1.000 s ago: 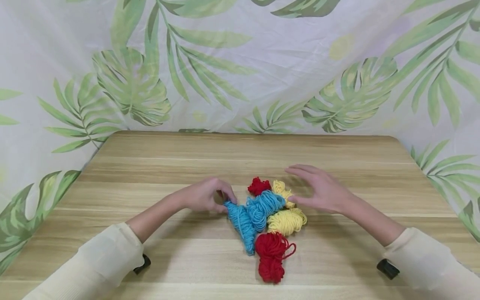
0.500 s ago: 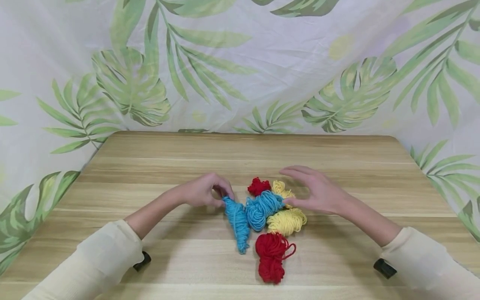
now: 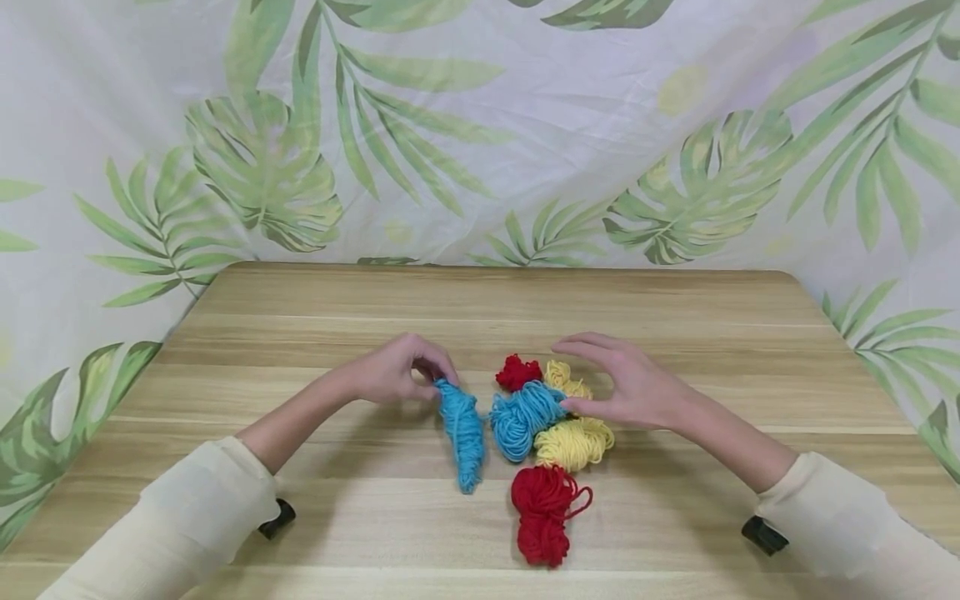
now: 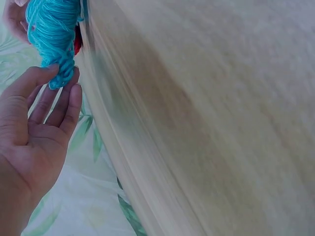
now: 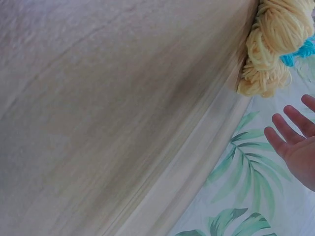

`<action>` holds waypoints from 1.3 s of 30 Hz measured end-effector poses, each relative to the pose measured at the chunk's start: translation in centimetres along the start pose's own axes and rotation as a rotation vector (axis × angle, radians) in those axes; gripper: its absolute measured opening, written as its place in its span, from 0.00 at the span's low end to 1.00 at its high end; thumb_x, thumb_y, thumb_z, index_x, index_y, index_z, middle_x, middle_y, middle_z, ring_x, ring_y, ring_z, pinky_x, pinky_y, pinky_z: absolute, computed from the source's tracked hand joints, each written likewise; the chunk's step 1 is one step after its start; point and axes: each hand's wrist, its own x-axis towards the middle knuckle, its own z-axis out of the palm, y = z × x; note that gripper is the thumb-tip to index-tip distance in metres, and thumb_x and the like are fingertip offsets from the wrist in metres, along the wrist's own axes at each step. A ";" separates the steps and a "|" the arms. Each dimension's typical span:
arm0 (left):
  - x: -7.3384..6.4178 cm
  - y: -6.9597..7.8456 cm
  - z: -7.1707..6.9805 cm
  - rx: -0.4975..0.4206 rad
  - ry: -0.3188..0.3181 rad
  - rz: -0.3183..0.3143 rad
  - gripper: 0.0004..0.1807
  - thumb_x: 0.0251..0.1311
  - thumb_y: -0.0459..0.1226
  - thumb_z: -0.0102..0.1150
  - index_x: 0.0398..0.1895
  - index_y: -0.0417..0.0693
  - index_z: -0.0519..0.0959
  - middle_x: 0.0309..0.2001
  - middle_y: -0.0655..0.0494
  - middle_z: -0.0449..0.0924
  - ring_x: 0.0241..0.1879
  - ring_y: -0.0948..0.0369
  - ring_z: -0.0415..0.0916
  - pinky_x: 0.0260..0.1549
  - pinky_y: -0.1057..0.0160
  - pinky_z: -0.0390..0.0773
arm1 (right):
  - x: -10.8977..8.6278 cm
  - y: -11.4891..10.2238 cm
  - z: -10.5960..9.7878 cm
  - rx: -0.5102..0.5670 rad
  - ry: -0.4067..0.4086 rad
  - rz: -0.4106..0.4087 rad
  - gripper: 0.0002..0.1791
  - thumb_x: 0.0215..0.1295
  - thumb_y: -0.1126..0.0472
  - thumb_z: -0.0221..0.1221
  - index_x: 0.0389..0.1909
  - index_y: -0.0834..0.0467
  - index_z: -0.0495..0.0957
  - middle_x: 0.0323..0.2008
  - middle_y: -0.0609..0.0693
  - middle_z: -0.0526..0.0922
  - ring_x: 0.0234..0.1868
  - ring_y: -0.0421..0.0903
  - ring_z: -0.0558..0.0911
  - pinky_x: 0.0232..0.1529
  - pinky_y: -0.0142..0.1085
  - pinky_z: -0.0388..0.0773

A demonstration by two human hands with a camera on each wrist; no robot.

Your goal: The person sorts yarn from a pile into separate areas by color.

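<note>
My left hand (image 3: 397, 369) pinches the upper end of a twisted blue yarn skein (image 3: 463, 437), thumb against fingers. In the left wrist view the same blue skein (image 4: 53, 29) hangs from the fingertips. My right hand (image 3: 637, 383) has its fingers spread, thumb tip right at the edge of a second blue skein (image 3: 521, 421). The right wrist view shows that right hand (image 5: 298, 142) with nothing in its fingers, near a pale yellow skein (image 5: 266, 49).
Around the second blue skein lie a small red skein (image 3: 517, 372), two yellow skeins, the nearer yellow skein (image 3: 576, 443) being larger, and a large red skein (image 3: 543, 517) in front. The wooden table (image 3: 300, 333) ends at a leaf-print cloth (image 3: 420, 125).
My left hand has drawn the twisted blue skein left and away from the pile, opening a gap. My right hand has moved slightly left. The other skeins stay put.
</note>
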 end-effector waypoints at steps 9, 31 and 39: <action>-0.6 -0.4 -0.8 -0.022 0.062 0.021 0.11 0.57 0.19 0.64 0.41 0.35 0.87 0.41 0.47 0.88 0.39 0.64 0.81 0.44 0.60 0.86 | 0.2 -0.3 -0.1 0.017 0.006 -0.004 0.38 0.61 0.45 0.72 0.69 0.58 0.75 0.66 0.56 0.79 0.66 0.58 0.78 0.64 0.60 0.76; -1.9 -0.7 -2.9 -0.001 0.239 -0.054 0.08 0.60 0.21 0.66 0.40 0.36 0.87 0.41 0.48 0.88 0.40 0.61 0.83 0.44 0.62 0.84 | 0.4 -0.7 -0.2 0.039 0.016 -0.023 0.37 0.61 0.46 0.72 0.68 0.59 0.76 0.65 0.56 0.80 0.66 0.57 0.78 0.64 0.59 0.75; -2.6 -0.9 -3.5 0.048 0.384 -0.167 0.07 0.62 0.23 0.66 0.42 0.33 0.87 0.41 0.44 0.87 0.39 0.57 0.82 0.41 0.67 0.83 | 0.4 -0.8 -0.2 0.042 0.022 -0.038 0.37 0.61 0.47 0.73 0.68 0.60 0.76 0.65 0.56 0.80 0.66 0.57 0.78 0.65 0.58 0.75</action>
